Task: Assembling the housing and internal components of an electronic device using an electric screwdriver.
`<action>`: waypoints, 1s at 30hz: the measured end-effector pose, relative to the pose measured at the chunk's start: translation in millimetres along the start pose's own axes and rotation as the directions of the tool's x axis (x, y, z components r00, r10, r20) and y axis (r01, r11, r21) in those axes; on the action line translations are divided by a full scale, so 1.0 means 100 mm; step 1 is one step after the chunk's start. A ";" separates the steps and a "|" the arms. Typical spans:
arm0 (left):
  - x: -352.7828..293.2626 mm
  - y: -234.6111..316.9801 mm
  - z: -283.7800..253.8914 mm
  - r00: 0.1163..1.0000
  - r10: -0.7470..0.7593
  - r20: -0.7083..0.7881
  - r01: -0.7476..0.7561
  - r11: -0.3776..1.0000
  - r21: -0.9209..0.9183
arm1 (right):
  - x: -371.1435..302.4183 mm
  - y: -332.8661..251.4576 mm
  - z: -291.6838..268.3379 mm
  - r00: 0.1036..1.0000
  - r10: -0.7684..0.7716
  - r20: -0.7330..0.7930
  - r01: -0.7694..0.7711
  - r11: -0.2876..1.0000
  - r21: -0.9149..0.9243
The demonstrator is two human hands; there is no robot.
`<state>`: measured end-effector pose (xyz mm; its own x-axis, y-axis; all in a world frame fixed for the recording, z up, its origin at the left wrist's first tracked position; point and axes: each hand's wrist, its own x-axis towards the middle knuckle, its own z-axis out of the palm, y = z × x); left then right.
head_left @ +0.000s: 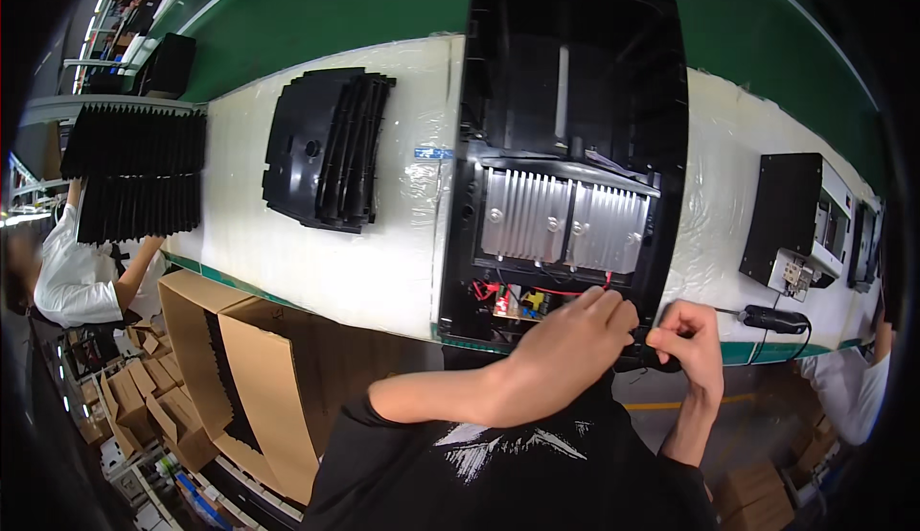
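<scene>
Head view, at a worktable with a white covering: both hands at work over the near end of an open black housing. Hidden beneath the left hand: its own fingertips and part of a circuit board, with red wires running in under the fingers. Hard to make out: the small parts around the board and the dark patch just beneath the right hand. Cut off or blurred toward the dark rim, one at each side: two co-workers in pale shirts.

Curled downward at the left, over the housing; impossible to tell whether closed on anything. Pinched at the right, thumb against forefinger, just beside the housing's near right corner; impossible to tell whether around something small.

By count: one housing; two silver finned heat sinks, side by side inside it, beyond the board; one stack of black panels, well apart to the left, layers too tight to number; two black ridged pieces at far left; one open cardboard box; one corded power screwdriver, lying right of the right hand; one black-and-silver device beyond it.
</scene>
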<state>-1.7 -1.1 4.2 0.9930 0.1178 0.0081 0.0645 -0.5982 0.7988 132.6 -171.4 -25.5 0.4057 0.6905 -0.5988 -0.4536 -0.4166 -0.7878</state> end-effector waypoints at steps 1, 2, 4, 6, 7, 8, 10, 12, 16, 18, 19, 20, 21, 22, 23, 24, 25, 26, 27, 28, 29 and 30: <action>-0.01 0.03 0.04 1.000 -0.020 -0.013 0.021 1.000 0.015 | -0.05 -0.03 0.01 0.997 0.006 -0.077 -0.012 0.997 -0.074; -0.03 0.05 0.08 0.998 -0.045 -0.034 0.045 0.999 -0.004 | -0.08 -0.07 0.02 0.997 0.002 -0.074 -0.007 0.997 -0.075; -0.07 0.10 0.10 0.999 -0.047 -0.022 0.047 0.999 -0.015 | -0.16 -0.17 0.02 0.993 0.066 -0.102 -0.084 0.979 -0.185; -0.11 0.10 0.15 0.999 -0.053 -0.003 0.053 0.997 -0.057 | -0.18 -0.19 -0.05 0.993 0.081 -0.082 -0.097 0.971 -0.219; -0.12 0.10 0.16 0.999 -0.045 -0.012 0.043 0.994 -0.103 | -0.17 -0.21 -0.07 0.995 0.094 -0.037 -0.100 0.965 -0.241; -0.13 0.10 0.16 0.999 -0.037 -0.022 0.034 0.989 -0.146 | -0.15 -0.23 -0.09 0.994 0.107 0.010 -0.101 0.959 -0.264; -0.15 0.09 0.10 1.000 -0.024 0.010 0.025 0.995 -0.096 | -0.12 -0.25 -0.08 0.988 0.149 0.033 -0.138 0.964 -0.226; -0.20 0.11 0.01 0.988 0.037 -0.150 -0.037 0.999 0.000 | -0.12 -0.30 0.00 0.996 0.080 0.031 -0.073 0.980 -0.183; -0.22 -0.10 -0.71 0.937 -0.089 -0.337 0.059 0.993 -0.098 | -0.15 -0.15 -0.06 0.999 0.015 0.036 -0.009 0.985 -0.172; -0.15 -0.66 -1.11 0.768 -0.031 -0.640 0.231 0.945 0.231 | -0.18 -0.09 -0.09 1.000 -0.015 0.014 0.017 0.987 -0.162; -0.17 -0.85 -1.42 0.701 -0.082 -0.709 0.330 0.918 0.221 | -0.17 -0.09 -0.09 1.000 0.000 0.010 0.001 0.998 -0.070; -0.28 -1.07 -1.64 0.628 -0.167 -0.760 0.523 0.813 0.254 | -0.16 -0.09 -0.08 1.000 0.015 0.003 -0.015 1.000 0.023; -0.35 -1.30 -1.80 0.586 -0.210 -0.782 0.617 0.741 0.263 | -0.14 -0.07 -0.09 0.999 -0.029 -0.019 0.028 0.998 -0.056; -0.41 -1.48 -1.92 0.535 -0.245 -0.808 0.705 0.656 0.268 | -0.11 -0.06 -0.08 0.999 -0.044 -0.022 0.043 0.998 -0.048; -0.48 -1.59 -2.00 0.540 -0.232 -0.809 0.698 0.660 0.277 | -0.09 -0.06 -0.06 0.997 -0.071 -0.039 0.068 0.996 -0.055; -0.53 -1.67 -2.05 0.507 -0.318 -0.801 0.752 0.617 0.231 | -0.08 -0.06 -0.05 0.994 -0.095 -0.055 0.092 0.994 -0.063; -0.55 -1.75 -2.07 0.472 -0.402 -0.784 0.799 0.571 0.188 | -0.08 -0.06 -0.04 0.992 -0.105 -0.065 0.101 0.993 -0.057; -0.58 -1.83 -2.09 0.481 -0.393 -0.783 0.791 0.580 0.195 | -0.07 -0.07 -0.04 0.993 -0.098 -0.060 0.094 0.994 -0.062; -0.59 -1.85 -2.08 0.510 -0.440 -0.739 0.757 0.638 0.143 | -0.08 -0.07 -0.04 0.995 -0.087 -0.055 0.083 0.994 -0.072; -0.60 -1.87 -2.07 0.539 -0.482 -0.691 0.722 0.687 0.083 | -0.08 -0.08 -0.04 0.994 -0.091 -0.062 0.087 0.994 -0.072; -0.60 -1.87 -2.07 0.533 -0.489 -0.690 0.721 0.689 0.069 | -0.09 -0.09 -0.04 0.993 -0.101 -0.062 0.096 0.992 -0.085; -0.59 -1.82 -2.08 0.534 -0.488 -0.690 0.718 0.693 0.065 | -0.10 -0.10 -0.04 0.992 -0.110 -0.059 0.103 0.989 -0.102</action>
<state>-92.7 265.4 -16.9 0.4301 0.9023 0.0295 0.7641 -0.3812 0.5204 136.6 -176.7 -12.3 0.4990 0.6960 -0.5162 -0.3261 -0.4011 -0.8560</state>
